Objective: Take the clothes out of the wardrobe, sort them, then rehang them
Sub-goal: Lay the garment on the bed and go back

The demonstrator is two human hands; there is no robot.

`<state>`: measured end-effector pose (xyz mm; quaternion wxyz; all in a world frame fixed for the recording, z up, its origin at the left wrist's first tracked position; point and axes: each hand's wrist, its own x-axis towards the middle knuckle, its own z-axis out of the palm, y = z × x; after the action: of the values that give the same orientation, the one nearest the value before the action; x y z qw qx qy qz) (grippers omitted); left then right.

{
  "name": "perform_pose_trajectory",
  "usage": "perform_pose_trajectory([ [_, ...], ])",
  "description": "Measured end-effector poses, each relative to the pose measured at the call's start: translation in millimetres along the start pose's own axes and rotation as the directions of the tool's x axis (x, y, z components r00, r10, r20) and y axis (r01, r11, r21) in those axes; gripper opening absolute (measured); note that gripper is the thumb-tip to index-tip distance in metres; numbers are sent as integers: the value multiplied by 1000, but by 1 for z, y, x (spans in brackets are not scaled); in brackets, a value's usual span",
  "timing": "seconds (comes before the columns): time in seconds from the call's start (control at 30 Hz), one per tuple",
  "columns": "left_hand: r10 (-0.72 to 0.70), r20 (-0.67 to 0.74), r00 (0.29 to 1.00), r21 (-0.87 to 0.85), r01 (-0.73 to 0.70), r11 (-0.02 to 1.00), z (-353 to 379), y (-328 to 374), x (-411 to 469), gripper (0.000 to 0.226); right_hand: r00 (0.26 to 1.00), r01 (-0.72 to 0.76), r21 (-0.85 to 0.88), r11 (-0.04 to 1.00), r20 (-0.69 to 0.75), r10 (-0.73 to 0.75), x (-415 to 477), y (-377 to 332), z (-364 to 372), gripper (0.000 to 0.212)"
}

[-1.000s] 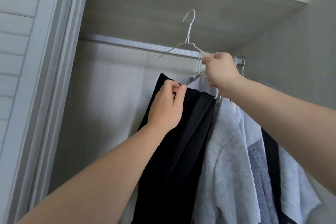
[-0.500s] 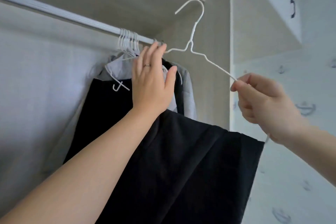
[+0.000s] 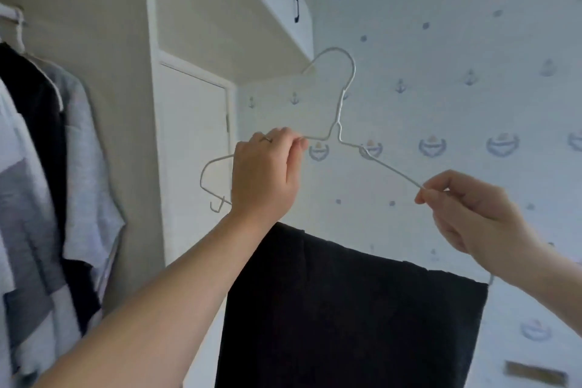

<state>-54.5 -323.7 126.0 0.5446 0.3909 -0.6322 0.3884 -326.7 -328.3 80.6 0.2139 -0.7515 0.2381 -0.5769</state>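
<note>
One hanger (image 3: pixel 339 127) withdrawn, left grip (image 3: pixel 264 176), right grip (image 3: pixel 466 211)

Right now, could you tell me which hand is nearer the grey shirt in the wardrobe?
Left. The left hand is just right of the grey shirt; the right hand farther right.

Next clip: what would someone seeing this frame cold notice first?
A white wire hanger is held up mid-frame against anchor-patterned wallpaper. The left hand grips its left shoulder and the right hand pinches its right arm. A black garment hangs below it at bottom centre, and grey and black clothes hang at the left edge.
</note>
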Motion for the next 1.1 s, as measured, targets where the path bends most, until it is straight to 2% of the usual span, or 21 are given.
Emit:
perform_pose_trajectory([
  [0.23, 30, 77, 997, -245, -10, 970, 140, 131, -35, 17, 972, -223, -295, 929, -135, 191, -69, 49, -161, 13],
  [0.4, 50, 153, 987, -463, 27, 886, 228, 237, -64, 21, 913, -400, -496, 771, -295, 283, -130, 67, -263, 11],
  [0.6, 173, 253, 952, -691, 53, 721, 302, 362, -89, 34, 793, -594, -565, 572, -530, 300, -208, 59, -348, 17],
  [0.77, 304, 275, 912, -854, 87, 512, 338, 466, -112, 30, 606, -791, -507, 343, -729, 319, -280, 35, -389, 20],
  [1.0, 498, 198, 844, -978, 140, 153, 336, 583, -161, 26, 320, -947, -319, 32, -936, 147, -377, -9, -376, 16],
  [1.1, 574, 133, 808, -984, 179, -24, 321, 621, -189, 26, 207, -976, -211, -47, -974, 88, -416, -28, -352, 16],
])
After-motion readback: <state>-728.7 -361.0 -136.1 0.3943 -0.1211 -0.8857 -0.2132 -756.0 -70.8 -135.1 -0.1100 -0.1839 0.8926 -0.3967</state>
